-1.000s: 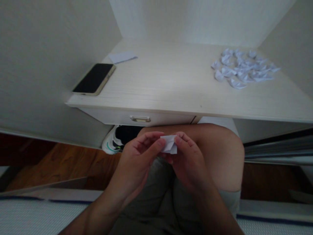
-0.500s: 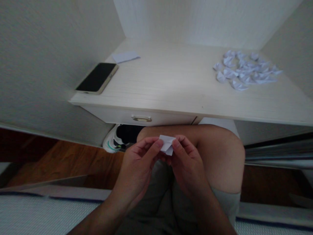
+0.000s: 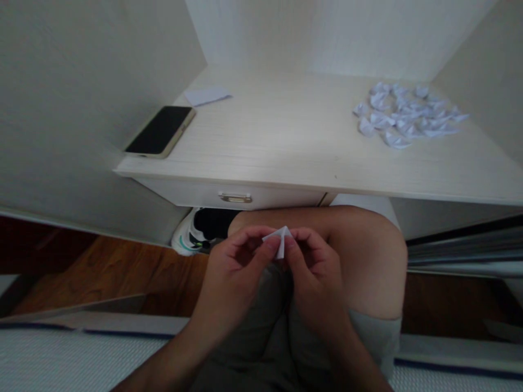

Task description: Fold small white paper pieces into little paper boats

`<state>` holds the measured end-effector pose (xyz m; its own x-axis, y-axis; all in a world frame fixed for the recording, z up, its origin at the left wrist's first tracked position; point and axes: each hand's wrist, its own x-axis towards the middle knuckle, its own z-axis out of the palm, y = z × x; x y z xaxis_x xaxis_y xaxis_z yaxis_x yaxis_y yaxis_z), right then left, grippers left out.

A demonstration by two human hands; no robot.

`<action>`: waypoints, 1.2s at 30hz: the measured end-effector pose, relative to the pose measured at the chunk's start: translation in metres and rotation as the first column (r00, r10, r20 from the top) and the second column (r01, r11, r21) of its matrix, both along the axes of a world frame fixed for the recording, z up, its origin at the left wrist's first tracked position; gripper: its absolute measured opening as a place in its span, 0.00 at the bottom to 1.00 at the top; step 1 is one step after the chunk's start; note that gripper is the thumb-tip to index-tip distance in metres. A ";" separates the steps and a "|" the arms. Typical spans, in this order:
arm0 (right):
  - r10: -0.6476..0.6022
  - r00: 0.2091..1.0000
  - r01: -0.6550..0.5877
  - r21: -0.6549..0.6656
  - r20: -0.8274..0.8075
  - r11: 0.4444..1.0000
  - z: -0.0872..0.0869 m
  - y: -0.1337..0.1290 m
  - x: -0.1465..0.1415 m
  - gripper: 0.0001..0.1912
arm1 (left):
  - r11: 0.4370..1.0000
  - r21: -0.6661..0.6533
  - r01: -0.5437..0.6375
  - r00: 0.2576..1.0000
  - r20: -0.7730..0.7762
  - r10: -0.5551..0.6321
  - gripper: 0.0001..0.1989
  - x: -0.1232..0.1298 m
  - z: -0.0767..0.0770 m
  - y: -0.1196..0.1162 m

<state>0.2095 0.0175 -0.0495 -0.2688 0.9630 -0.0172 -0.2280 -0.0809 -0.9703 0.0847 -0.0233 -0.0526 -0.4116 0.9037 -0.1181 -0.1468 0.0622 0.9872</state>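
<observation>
Between my two hands, above my lap, is a small folded piece of white paper with a pointed top. My left hand pinches its left side, thumb on the near face. From the other side, my right hand pinches it the same way, with the thumb tips close together at the middle. The fingers behind the paper are partly hidden. Several small folded white paper pieces lie in a cluster on the right of the white desk. A flat white paper strip rests at the back left.
A phone lies face up at the desk's left edge. Below the desktop is a drawer with a metal handle. My bare knee is close under the front edge. A white and black shoe shows at lower left.
The paper between my fingers has gone from a squarish shape to one with a pointed top and slanted sides. My thumbs have moved closer together.
</observation>
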 end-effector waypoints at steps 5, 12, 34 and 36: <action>0.012 0.990 -0.019 0.054 0.140 0.998 0.002 0.001 0.005 0.10 | 1.000 -0.018 -0.013 0.988 -0.152 0.011 0.03 0.000 0.021 0.005; -0.078 0.963 0.036 0.162 0.259 0.986 -0.001 0.000 0.001 0.07 | 0.996 0.014 -0.084 0.971 -0.222 0.085 0.02 0.010 0.027 0.006; -0.031 0.960 -0.035 0.229 0.277 0.973 -0.001 0.007 0.016 0.05 | 0.987 -0.024 0.159 0.966 -0.204 -0.160 0.02 -0.014 0.028 0.014; -0.029 0.957 -0.035 0.215 0.288 0.976 -0.002 0.009 0.017 0.05 | 0.991 -0.018 0.136 0.962 -0.238 -0.136 0.01 -0.010 0.033 0.015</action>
